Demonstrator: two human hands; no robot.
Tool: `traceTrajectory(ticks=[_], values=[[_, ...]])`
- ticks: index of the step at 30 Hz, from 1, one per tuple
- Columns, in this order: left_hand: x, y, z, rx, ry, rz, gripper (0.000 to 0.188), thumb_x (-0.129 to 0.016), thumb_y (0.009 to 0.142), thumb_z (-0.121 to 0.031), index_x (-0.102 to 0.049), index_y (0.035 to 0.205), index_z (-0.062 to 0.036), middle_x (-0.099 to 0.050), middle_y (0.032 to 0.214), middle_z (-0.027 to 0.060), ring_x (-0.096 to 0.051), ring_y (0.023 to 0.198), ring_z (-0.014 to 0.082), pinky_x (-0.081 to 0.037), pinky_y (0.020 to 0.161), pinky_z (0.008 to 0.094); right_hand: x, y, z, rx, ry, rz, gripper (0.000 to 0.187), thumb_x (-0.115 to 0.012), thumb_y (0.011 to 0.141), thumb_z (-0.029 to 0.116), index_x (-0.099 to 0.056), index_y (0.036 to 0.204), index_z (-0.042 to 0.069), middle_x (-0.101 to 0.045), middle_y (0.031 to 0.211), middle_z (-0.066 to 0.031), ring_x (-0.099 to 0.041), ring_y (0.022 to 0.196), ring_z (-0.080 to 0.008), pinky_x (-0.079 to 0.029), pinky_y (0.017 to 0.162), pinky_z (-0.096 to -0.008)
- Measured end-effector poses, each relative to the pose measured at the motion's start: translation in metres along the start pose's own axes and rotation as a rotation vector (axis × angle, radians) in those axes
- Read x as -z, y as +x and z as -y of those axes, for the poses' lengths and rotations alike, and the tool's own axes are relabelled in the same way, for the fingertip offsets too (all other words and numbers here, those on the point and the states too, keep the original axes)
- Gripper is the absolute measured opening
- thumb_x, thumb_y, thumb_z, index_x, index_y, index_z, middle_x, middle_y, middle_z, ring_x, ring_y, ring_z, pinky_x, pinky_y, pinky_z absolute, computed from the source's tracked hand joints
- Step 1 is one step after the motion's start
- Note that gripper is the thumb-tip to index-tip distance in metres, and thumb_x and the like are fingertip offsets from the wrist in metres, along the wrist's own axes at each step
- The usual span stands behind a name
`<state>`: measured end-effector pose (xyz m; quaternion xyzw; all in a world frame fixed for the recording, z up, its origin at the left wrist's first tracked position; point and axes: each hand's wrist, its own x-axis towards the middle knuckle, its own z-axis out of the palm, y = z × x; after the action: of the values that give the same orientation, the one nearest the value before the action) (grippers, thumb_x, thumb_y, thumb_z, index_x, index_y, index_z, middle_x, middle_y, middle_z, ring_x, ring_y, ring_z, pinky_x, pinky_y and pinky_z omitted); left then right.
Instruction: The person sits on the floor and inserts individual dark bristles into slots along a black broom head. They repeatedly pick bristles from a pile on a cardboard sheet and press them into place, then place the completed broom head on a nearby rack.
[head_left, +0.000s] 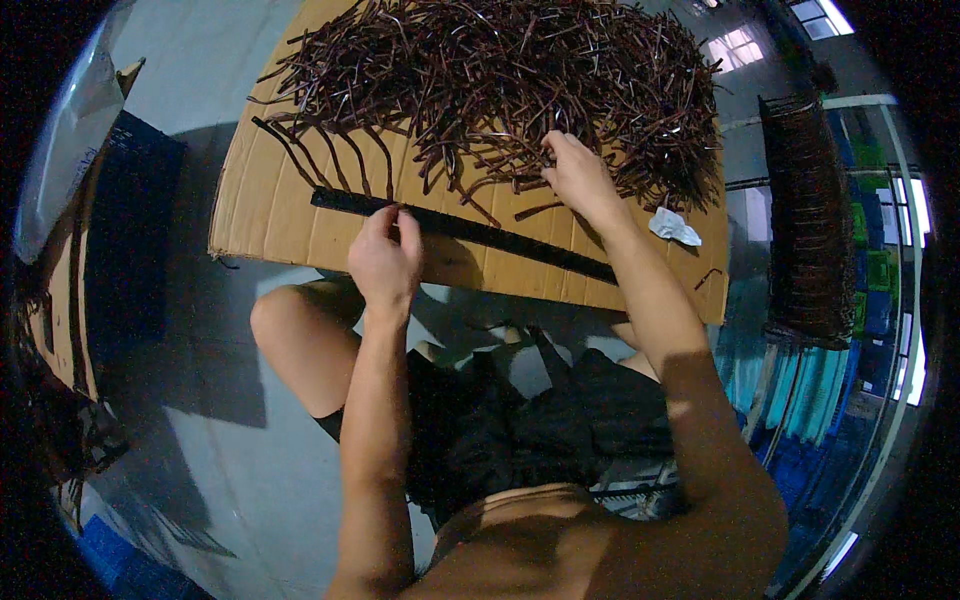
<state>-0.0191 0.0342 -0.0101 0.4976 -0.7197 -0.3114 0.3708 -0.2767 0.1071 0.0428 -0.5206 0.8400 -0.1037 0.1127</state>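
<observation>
Grey concrete floor spreads under a cardboard sheet [270, 200] laid before the seated person. Left hand [385, 255] pinches the long black strip [500, 238] that lies across the cardboard, fingers closed on its upper edge. Right hand [580, 178], well apart, reaches into the pile of dark brown bent sticks [500, 80], fingertips closed on one. Beside that wrist lies a white scrap [673, 227]. Further right stands a dark woven stack [805, 220].

head cam, looks down, close over cardboard sheet [270, 215].
</observation>
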Motion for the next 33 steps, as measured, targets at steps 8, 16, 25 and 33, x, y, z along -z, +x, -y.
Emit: traceTrajectory(ticks=[8,16,25,33], values=[[-0.005,0.001,0.0,-0.113,0.065,0.017,0.016,-0.066,0.084,-0.016,-0.063,0.091,-0.0017,-0.065,0.081,0.0162,-0.064,0.073,0.0334,-0.05,0.065,0.0359,0.0,0.006,-0.011,0.25,0.051,0.086,0.021,-0.056,0.085,0.009,-0.061,0.103,0.001,-0.058,0.1,-0.0148,-0.059,0.094,-0.0328,-0.048,0.082,-0.0397],[-0.006,0.001,-0.001,-0.046,-0.044,0.039,0.019,-0.064,0.085,-0.022,-0.065,0.087,-0.0037,-0.063,0.08,0.0152,-0.061,0.074,0.0341,-0.049,0.064,0.0391,0.001,0.011,0.015,0.247,-0.171,0.251,0.02,-0.058,0.08,0.007,-0.057,0.099,0.001,-0.054,0.103,-0.0157,-0.055,0.096,-0.0346,-0.047,0.081,-0.0417],[-0.005,0.003,-0.001,-0.091,-0.017,0.022,0.014,-0.063,0.084,-0.018,-0.064,0.084,-0.0043,-0.063,0.078,0.0139,-0.061,0.072,0.0336,-0.048,0.064,0.0393,-0.034,0.003,0.087,0.155,0.958,0.136,0.024,-0.062,0.087,0.011,-0.058,0.107,-0.003,-0.062,0.095,-0.0032,-0.057,0.08,-0.0099,-0.047,0.074,-0.0241],[-0.004,0.004,-0.002,-0.118,0.025,0.038,0.013,-0.06,0.085,-0.016,-0.062,0.08,-0.0044,-0.061,0.076,0.0139,-0.059,0.071,0.0345,-0.047,0.062,0.0412,-0.054,-0.013,0.118,0.142,0.932,-0.078,0.017,-0.063,0.083,0.015,-0.066,0.092,0.001,-0.068,0.089,-0.0113,-0.066,0.084,-0.0205,-0.049,0.077,-0.0304]])
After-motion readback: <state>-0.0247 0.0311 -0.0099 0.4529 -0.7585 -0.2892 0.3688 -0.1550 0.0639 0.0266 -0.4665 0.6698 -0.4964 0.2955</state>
